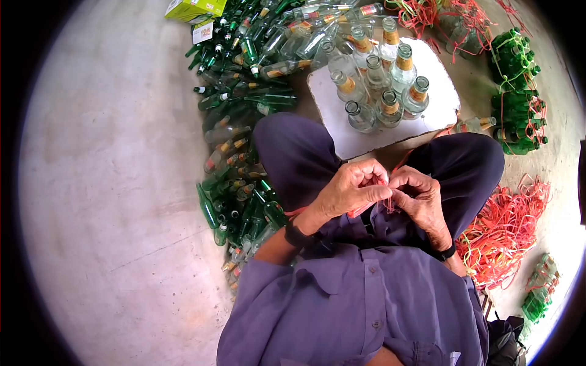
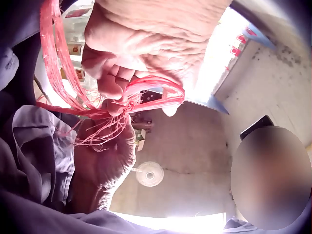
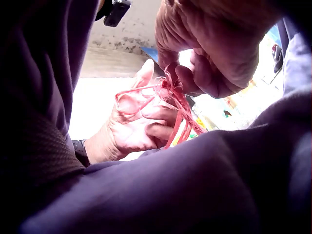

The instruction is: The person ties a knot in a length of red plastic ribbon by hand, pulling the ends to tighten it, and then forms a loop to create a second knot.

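Note:
Both hands meet over the lap in the head view. The left hand (image 1: pixel 353 190) grips a red plastic strap (image 2: pixel 61 58), frayed into fine strands near the fingers. Its looped part passes across the left hand's fingers in the left wrist view. Opposite it, the right hand (image 1: pixel 421 198) pinches the frayed strands (image 3: pixel 168 87) between thumb and fingertips. Just beyond the knees, several clear glass bottles (image 1: pixel 389 108) with orange neck labels stand upright on a white block (image 1: pixel 332 137).
Green and clear bottles (image 1: pixel 244 165) lie heaped along the left side. On the right is a tangled pile of red straps (image 1: pixel 506 235). Strapped bundles of green bottles (image 1: pixel 519 119) sit at the far right. A green box (image 1: pixel 195 9) is at the back.

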`<state>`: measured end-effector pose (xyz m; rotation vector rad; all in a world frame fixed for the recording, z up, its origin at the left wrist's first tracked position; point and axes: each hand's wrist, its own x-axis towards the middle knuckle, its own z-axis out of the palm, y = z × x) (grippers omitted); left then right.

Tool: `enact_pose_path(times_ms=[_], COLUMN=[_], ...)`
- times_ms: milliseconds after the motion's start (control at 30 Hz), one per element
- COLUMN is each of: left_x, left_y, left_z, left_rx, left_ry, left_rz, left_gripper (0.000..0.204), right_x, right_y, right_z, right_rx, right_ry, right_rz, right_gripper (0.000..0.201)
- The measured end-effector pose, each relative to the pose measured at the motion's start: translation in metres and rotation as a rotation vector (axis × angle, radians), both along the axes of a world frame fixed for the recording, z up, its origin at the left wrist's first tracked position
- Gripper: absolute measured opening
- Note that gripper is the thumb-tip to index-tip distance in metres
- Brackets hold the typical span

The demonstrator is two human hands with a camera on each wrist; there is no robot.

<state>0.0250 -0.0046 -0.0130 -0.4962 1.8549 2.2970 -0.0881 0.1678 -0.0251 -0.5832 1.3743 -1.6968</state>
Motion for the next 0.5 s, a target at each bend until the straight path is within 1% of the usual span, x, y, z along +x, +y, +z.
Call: enact_pose_path(times_ms=[33, 67, 133, 267, 333, 367, 433, 467, 500], left_x=[0.0, 0.0, -0.001, -0.002, -0.003, -0.003, -0.002, -0.003, -0.003], left_y=[0.002, 0.001, 0.001, -0.003, -0.002, 0.0, 0.005, 0.007, 0.009], left_z=[0.0, 0.0, 0.001, 0.008, 0.012, 0.012, 0.013, 0.015, 0.018], left_rx=[0.08, 0.08, -0.144, -0.128, -0.094, -0.093, -0.182, -0.182, -0.206], left_ry=[-0.032, -0.033, -0.007, -0.044, -0.137, -0.137, -0.09, -0.089, -0.086], left_rz=[0.014, 0.014, -0.014, -0.022, -0.015, -0.016, 0.048, 0.047, 0.076], left_gripper=[0.015, 0.015, 0.013, 0.011, 0.011, 0.011, 0.013, 0.013, 0.012], right_x=[0.0, 0.0, -0.001, -0.001, -0.002, -0.002, -0.001, 0.0, 0.001], right_y=[0.0, 0.0, 0.0, 0.001, 0.002, 0.003, 0.003, 0.004, 0.004], right_z=[0.001, 0.001, -0.001, -0.005, -0.007, -0.009, -0.014, -0.013, -0.012], right_rx=[0.017, 0.018, 0.027, 0.002, 0.008, 0.008, 0.022, 0.022, 0.001], right_ry=[0.002, 0.002, 0.032, -0.038, -0.057, -0.057, 0.043, 0.043, -0.056], right_rz=[0.004, 0.003, 0.008, 0.005, 0.01, 0.009, -0.039, -0.04, -0.101], right_gripper=[0.005, 0.005, 0.006, 0.005, 0.005, 0.005, 0.003, 0.003, 0.001])
